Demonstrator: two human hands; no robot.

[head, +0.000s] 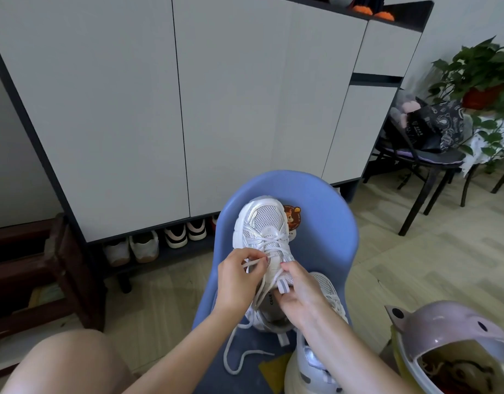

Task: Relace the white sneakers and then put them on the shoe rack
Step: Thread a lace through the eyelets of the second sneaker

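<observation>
Two hands work one white sneaker (pixel 263 237), which lies toe-away on a blue chair (pixel 324 223) in front of the shoe cabinet (pixel 160 109). The left hand (pixel 239 277) pinches a lace end (pixel 252 263) between curled fingers at the upper eyelets; the right hand (pixel 299 291) grips the tongue and collar, thumb pressed at the eyelet row, steadying the shoe. The second sneaker (pixel 327 291) sits just beside, partly under the right forearm.

To do this step well, I judge the lace should be kept flat — no twist — fed from the outside in, and drawn snug to match the crossings below, with the loose tail (pixel 231 356) kept from snagging.

Writing: the insole shows letters like "CECE", partly hidden; a round cartoon sticker (pixel 293 218) on the chair has text too small to read.
</observation>
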